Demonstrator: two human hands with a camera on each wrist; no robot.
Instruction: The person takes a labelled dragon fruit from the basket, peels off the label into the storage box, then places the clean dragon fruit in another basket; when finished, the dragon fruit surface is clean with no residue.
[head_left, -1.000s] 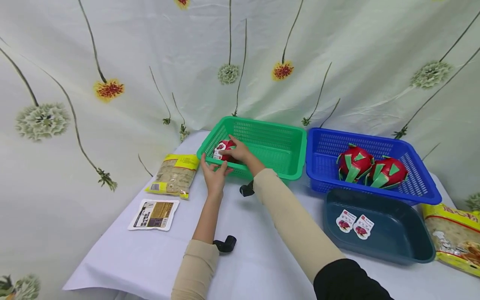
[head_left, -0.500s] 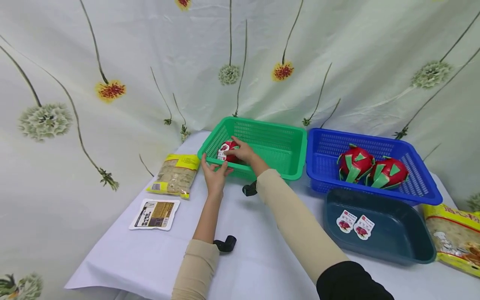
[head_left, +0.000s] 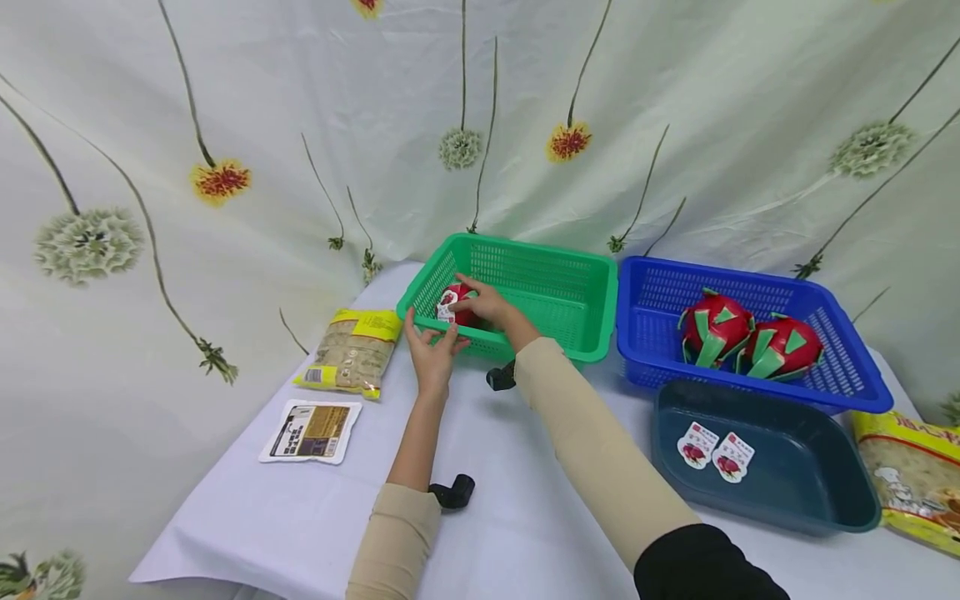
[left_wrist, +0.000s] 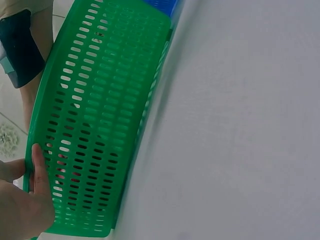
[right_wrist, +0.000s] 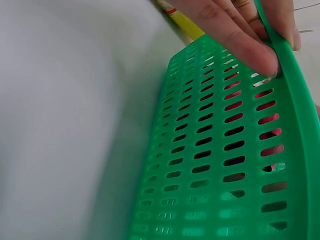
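Note:
A red dragon fruit (head_left: 467,317) sits in the left end of the green basket (head_left: 577,312), with a white label (head_left: 447,304) on its left side. My right hand (head_left: 487,305) reaches over the front rim and holds the fruit, its thumb by the label. On the near side, my left hand (head_left: 431,363) grips the basket's front rim near the left corner. The left wrist view shows that left hand (left_wrist: 25,205) with a finger against the slotted outer wall. Through the slots in the right wrist view, parts of the red fruit (right_wrist: 270,135) show.
A blue basket (head_left: 847,342) with two dragon fruits stands to the right. Before it sits a dark tray (head_left: 810,467) with two labels (head_left: 712,452). Yellow-topped food bags (head_left: 352,350) lie left and far right. A white pouch (head_left: 311,431) lies front left.
The dragon fruit and its label have shifted slightly right inside the green basket, along with my right hand. My left hand stays at the rim.

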